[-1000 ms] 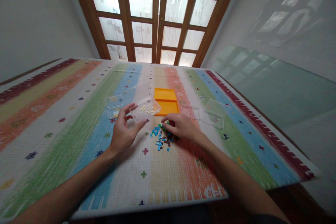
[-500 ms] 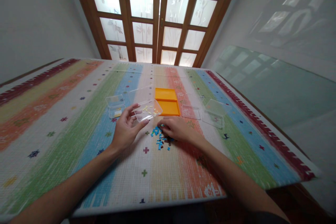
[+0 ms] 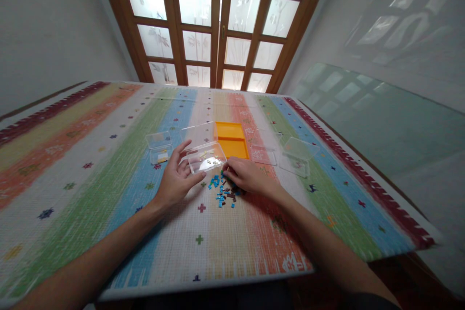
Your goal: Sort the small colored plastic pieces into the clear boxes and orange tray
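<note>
My left hand (image 3: 174, 177) grips a clear plastic box (image 3: 193, 166) with its thumb along the near edge and its fingers at the left side. The box is tilted, and small pale pieces (image 3: 215, 161) lie inside it. My right hand (image 3: 245, 174) is closed in a pinch at the box's right corner, over the far side of a pile of small blue and brown bricks (image 3: 225, 197). A speck of green shows by its fingertips, but what they hold is too small to make out.
An open orange case (image 3: 233, 148) lies just beyond my hands. Open clear boxes stand on both sides: a small one (image 3: 160, 155) with pale and yellow bits at left, others (image 3: 296, 164) at right. A striped cloth (image 3: 174, 252) covers the table.
The clear box in my left hand has shifted slightly nearer and changed its tilt. My right hand has moved a little right and up towards the box's corner, uncovering more brown bricks.
</note>
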The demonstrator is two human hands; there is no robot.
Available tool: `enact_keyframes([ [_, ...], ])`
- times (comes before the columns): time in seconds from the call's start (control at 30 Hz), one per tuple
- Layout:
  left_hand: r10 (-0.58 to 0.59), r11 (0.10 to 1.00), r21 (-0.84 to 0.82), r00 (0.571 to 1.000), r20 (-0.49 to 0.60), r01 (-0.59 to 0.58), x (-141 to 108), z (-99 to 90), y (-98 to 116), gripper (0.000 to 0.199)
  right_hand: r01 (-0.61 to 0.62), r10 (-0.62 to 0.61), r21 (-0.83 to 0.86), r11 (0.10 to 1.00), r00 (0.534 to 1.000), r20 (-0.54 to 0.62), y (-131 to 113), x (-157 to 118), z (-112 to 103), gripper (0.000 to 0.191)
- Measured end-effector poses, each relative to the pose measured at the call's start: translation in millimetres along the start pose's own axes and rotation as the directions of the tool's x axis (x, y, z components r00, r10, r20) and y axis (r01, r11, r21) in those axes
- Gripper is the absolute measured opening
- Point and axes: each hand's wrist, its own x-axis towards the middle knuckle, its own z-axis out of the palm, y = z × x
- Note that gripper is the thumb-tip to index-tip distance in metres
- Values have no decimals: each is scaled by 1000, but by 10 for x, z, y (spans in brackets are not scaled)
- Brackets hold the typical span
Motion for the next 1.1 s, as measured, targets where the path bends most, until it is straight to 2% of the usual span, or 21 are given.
enact_keyframes([
  [0.17, -19, 1000, 8, 1000, 1, 19, -16, 16, 30, 83, 12, -9, 22, 1000, 991, -130, 136, -24, -22, 12],
  [0.3, -19, 999, 31, 1000, 15, 19, -10, 6, 16, 81, 27, -13, 47, 999, 962, -273, 234, -40, -128, 10],
  [0.5, -7, 998, 66, 999, 47, 4, -41, 41, 12, 78, 127, -57, 158, 979, 920, -389, 113, -81, -274, 10],
  [0.6, 8, 994, 111, 997, 79, -17, -96, 88, 14, 76, 198, -140, 133, 971, 924, -356, -7, -95, -253, 11],
  [0.7, 23, 990, 137, 992, 125, -40, -155, 131, 16, 73, 213, -188, 74, 974, 948, -257, -83, -100, -185, 10],
  [0.83, 30, 986, 154, 984, 176, -57, -201, 163, 30, 70, 200, -196, 7, 980, 969, -148, -92, -96, -114, 12],
  [1.0, 38, 987, 143, 978, 205, -68, -203, 162, 23, 70, 184, -190, -65, 981, 975, -112, -66, -91, -99, 13],
  [1.1, 44, 987, 143, 978, 206, -75, -202, 156, 5, 69, 180, -195, -170, 969, 978, -76, -70, -89, -89, 14],
])
